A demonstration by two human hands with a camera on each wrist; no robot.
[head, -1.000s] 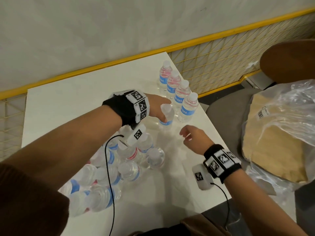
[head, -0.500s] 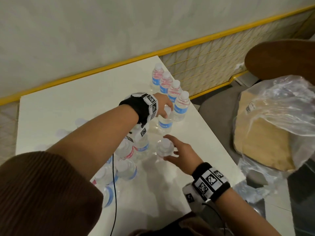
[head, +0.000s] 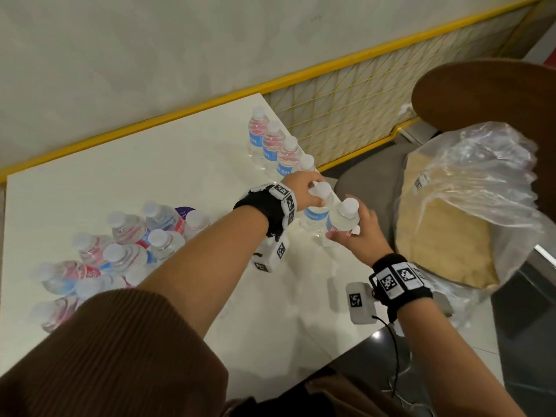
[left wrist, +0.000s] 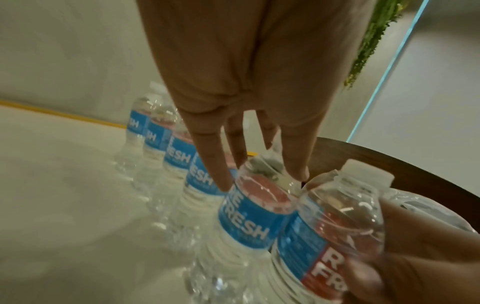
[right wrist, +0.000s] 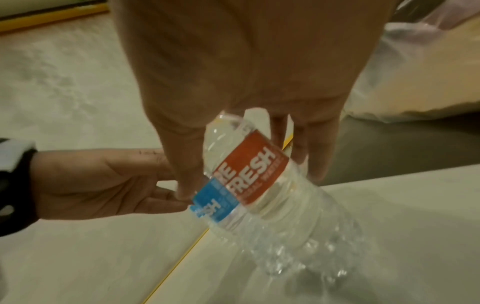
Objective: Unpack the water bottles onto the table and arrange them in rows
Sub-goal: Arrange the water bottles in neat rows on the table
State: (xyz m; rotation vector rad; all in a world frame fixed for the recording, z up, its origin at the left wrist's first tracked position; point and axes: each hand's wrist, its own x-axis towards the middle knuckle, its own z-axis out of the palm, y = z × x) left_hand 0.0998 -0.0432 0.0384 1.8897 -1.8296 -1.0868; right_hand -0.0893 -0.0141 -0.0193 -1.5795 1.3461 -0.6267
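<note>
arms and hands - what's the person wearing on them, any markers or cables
Both hands are bare. The left hand and right hand each have a black wristband carrying white square tiles printed with black coded patterns. A small white box with the same kind of marker hangs under each wrist, trailing a thin black cable. A ribbed brown sleeve covers the left upper arm.

— Where do I have the bottles?
— Four clear bottles [head: 272, 144] with blue-red labels stand upright in a row at the worktop [head: 90, 191] edge. A fifth bottle [head: 314, 206] stands next; a sixth bottle [head: 343, 219] tilts beside it. A loose cluster [head: 126, 245] stands further left.
</note>
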